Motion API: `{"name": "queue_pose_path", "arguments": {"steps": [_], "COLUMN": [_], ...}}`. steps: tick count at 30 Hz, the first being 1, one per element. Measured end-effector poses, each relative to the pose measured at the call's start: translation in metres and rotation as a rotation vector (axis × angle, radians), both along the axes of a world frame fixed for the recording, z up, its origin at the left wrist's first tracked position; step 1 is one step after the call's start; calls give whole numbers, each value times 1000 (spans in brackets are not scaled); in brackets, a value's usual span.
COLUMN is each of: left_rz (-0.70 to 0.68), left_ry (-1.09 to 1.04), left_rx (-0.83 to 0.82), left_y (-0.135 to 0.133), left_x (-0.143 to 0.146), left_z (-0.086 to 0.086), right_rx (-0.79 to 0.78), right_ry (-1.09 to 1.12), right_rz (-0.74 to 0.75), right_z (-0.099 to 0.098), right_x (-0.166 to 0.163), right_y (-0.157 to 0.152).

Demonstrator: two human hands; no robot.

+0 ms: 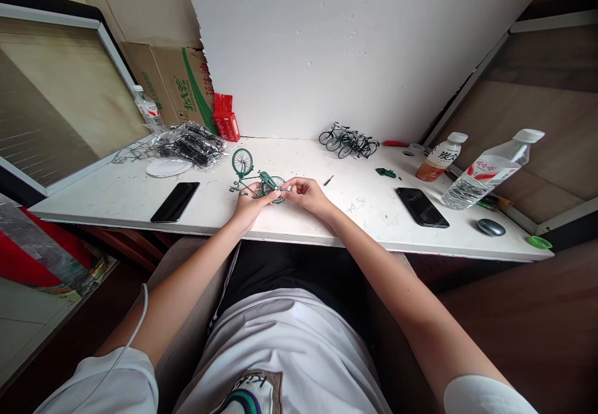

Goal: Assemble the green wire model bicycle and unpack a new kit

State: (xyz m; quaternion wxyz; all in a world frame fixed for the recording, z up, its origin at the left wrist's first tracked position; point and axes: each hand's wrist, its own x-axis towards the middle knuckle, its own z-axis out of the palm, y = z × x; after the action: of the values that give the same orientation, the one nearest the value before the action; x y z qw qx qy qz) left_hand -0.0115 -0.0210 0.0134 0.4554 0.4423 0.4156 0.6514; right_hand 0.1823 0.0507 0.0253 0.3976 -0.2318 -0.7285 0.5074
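Observation:
A small green model bicycle (pixel 252 178) lies tilted on the white table (pixel 116 196) in front of me, its front wheel raised toward the back left. My left hand (pixel 248 205) is closed on the bicycle's frame from below. My right hand (pixel 306 193) pinches the rear wheel end with fingertips pressed together. Both hands meet at the bicycle's rear part, near the table's front edge.
Two black phones (pixel 175 201) (pixel 422 207) lie left and right of me. Finished model bicycles (pixel 349 141) stand at the back. A bag of parts (pixel 189 143), a red box (pixel 226 117), two bottles (pixel 488 169) (pixel 439 157), a mouse (pixel 491 227) and a small green part (pixel 385 172) also sit on the table.

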Motion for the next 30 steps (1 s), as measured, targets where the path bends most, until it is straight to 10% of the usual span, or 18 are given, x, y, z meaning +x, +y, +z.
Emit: {"name": "queue_pose_path", "arguments": {"steps": [30], "left_rz": [22], "left_ry": [-63], "left_rx": [3], "left_y": [-2], "left_x": [3], "left_z": [5], "right_rx": [-39], "right_ry": [9], "right_rz": [31], "right_z": [7], "right_x": [-2], "right_y": [-8]}}
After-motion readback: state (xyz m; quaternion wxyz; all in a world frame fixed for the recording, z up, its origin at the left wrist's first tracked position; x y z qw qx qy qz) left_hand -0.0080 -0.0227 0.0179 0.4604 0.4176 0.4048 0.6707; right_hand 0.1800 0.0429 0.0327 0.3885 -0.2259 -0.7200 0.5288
